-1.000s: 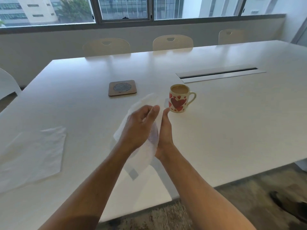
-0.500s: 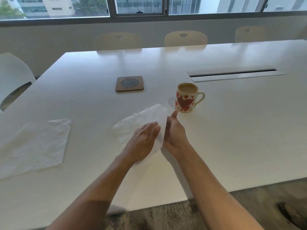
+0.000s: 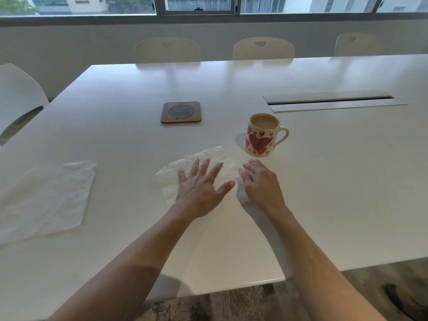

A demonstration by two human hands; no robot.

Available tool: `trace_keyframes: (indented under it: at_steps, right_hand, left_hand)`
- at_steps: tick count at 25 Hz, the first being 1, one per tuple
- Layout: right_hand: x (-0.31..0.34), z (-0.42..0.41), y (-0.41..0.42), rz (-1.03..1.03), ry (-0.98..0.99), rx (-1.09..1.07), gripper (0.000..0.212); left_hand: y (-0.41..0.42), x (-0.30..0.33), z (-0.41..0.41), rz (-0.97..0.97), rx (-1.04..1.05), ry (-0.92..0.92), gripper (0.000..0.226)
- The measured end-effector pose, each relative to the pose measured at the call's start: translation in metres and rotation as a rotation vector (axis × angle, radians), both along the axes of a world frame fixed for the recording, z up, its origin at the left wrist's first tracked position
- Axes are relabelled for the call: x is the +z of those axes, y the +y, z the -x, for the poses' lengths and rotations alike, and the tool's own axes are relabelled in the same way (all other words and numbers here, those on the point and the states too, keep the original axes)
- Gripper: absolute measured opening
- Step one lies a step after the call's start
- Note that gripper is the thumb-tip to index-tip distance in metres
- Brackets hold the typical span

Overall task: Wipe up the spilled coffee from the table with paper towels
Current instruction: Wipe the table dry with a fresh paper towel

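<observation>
A large white table [image 3: 324,193] fills a meeting room, with pale chairs [image 3: 166,50] along the far edge below a row of windows.

At far left, a spare paper towel [image 3: 46,200] lies flat and untouched on the surface. Further back, left of centre, sits a brown coaster [image 3: 180,112].

At centre, a second paper towel [image 3: 185,174] is spread on the table. The left hand [image 3: 201,186] rests flat on it, fingers straight and splayed. Just beside it, the right hand [image 3: 261,184] has curled fingers gripping the bunched right edge of the same towel. No coffee stain is discernible on the table; any spill is presumably under the towel.

Just beyond the right hand stands a heart-patterned mug [image 3: 261,135], full of coffee. A cable slot [image 3: 333,102] lies further right.

Step in hand: blotting and positioning the towel. The next move probably calls for downward pressure and a sweeping stroke, keeping clear of the mug to avoid a fresh spill.
</observation>
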State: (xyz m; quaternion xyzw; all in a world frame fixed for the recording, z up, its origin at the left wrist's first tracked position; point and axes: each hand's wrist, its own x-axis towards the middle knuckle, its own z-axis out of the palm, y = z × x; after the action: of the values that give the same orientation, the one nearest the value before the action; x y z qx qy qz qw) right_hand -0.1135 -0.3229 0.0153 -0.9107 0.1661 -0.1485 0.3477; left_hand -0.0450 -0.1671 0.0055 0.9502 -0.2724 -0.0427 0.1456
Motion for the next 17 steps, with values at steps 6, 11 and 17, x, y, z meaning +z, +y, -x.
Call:
trace_keyframes:
  at_steps: [6,11,17]
  right_hand:
    - [-0.009,0.003,0.006,0.152,0.044,0.034,0.040]
    - [-0.019,-0.001,-0.002,0.243,0.124,0.077,0.051]
    - [-0.022,-0.003,0.001,0.295,0.125,0.061,0.045]
  left_hand:
    - [-0.007,-0.008,-0.016,-0.137,-0.035,-0.015,0.082]
    - [0.014,-0.006,-0.054,-0.177,0.026,0.003,0.083]
    - [0.053,-0.004,-0.074,-0.193,0.110,0.005,0.085]
